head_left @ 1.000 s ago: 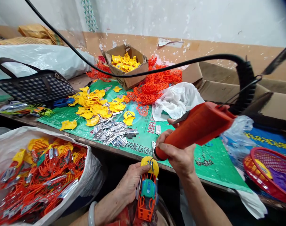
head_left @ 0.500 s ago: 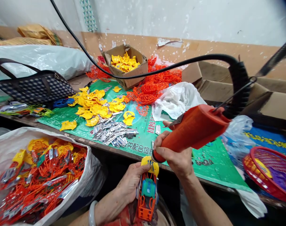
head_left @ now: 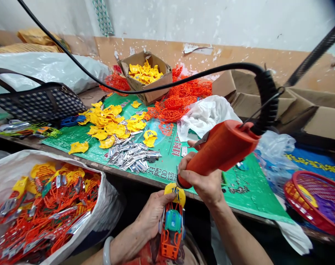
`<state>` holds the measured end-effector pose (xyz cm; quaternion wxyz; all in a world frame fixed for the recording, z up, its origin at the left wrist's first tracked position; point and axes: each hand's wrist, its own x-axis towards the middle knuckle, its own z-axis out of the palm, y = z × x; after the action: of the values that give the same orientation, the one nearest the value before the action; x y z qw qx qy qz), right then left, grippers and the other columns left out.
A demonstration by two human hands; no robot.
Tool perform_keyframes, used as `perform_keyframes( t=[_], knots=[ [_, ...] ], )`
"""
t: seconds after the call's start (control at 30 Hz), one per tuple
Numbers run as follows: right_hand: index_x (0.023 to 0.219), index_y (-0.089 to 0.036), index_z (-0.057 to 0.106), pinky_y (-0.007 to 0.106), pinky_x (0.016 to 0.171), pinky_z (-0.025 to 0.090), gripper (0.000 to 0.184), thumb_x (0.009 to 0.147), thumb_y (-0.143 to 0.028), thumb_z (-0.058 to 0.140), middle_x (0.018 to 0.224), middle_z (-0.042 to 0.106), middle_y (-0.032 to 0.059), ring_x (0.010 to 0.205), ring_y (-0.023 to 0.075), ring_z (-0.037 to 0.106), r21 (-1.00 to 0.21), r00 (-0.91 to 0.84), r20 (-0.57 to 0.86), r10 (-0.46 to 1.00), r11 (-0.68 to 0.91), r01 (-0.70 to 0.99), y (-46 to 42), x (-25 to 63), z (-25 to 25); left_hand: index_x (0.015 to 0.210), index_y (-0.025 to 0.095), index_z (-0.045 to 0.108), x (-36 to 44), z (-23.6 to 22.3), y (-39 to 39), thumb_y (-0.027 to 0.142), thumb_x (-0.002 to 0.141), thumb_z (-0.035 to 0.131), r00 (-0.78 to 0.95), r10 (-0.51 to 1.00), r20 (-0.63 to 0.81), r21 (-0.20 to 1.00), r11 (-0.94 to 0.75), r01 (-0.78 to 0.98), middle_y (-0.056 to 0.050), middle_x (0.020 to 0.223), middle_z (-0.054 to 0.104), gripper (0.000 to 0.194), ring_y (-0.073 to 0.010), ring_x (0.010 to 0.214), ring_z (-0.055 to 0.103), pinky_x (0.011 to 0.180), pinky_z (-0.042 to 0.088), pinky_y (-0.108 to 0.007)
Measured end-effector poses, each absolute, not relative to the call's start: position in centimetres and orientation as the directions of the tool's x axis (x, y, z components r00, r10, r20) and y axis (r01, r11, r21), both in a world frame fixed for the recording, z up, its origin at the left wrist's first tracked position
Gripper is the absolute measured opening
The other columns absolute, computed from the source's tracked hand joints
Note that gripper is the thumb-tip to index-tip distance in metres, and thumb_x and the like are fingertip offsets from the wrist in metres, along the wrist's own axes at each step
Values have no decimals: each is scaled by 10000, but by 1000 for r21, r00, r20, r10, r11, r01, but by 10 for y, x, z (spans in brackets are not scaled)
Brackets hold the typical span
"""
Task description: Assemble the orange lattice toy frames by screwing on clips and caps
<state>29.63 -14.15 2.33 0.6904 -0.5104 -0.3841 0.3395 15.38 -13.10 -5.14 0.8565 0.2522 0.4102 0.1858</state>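
My left hand is closed around a small toy assembly with an orange frame, a teal middle piece and a yellow cap on top, held upright near my lap. My right hand grips an orange powered screwdriver whose tip rests on the yellow cap. A black cord runs from the tool's rear up and left across the view.
A green mat covers the workbench, with yellow parts, several silver metal pieces and orange frames on it. A cardboard box holds yellow parts. A white sack of assembled pieces stands lower left; a red basket sits right.
The screwdriver's rear end and its cord have swung slightly left and down. The tip stays on the yellow cap, and my left hand keeps the toy in place.
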Motion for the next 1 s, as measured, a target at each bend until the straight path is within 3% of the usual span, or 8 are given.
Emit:
perform_keyframes(
  t=[0.27,0.4,0.5,0.7,0.87,1.0],
  knots=[
    [678,-190,608,280,480,461,154,546,-203,688,594,599,-30,495,112,515,-979,461,136,877,189,-71,-134,289,36,769,110,705,153,-54,-129,368,612,820,586,507,-632,567,818,-96,-43,609,687,323,-143,478,595,512,469,-251],
    [737,-193,628,298,551,497,210,533,-197,677,605,607,-36,517,114,531,-986,463,131,877,165,-34,-133,286,36,758,111,697,153,-56,-129,367,620,811,588,518,-621,576,811,-106,-38,587,673,312,-142,460,590,497,468,-251],
    [627,-197,599,312,606,514,108,540,-201,663,598,605,-29,538,116,540,-987,458,140,878,161,-8,-133,286,34,765,113,700,153,-56,-130,355,619,814,592,531,-607,581,804,-126,-32,588,669,305,-134,461,584,491,465,-242],
    [642,-197,608,314,589,511,116,543,-170,661,576,593,-39,509,113,522,-979,463,179,868,202,0,-133,284,35,791,105,709,153,-53,-129,361,621,836,607,549,-574,598,788,-146,-34,612,671,333,-122,481,576,488,454,-224],
    [640,-184,631,311,561,495,112,576,-161,719,625,628,-18,541,133,563,-931,601,266,754,363,-43,-133,304,36,821,84,719,154,-48,-122,350,634,840,576,584,-571,630,762,-149,-53,656,690,347,-115,512,583,488,460,-206],
    [631,-172,660,317,558,479,92,595,-171,745,631,635,-9,547,139,559,-896,733,368,572,429,115,-127,338,33,850,101,705,149,-46,-123,388,712,789,591,547,-593,636,768,-74,-48,628,678,329,-135,494,600,490,490,-234]
  ],
)
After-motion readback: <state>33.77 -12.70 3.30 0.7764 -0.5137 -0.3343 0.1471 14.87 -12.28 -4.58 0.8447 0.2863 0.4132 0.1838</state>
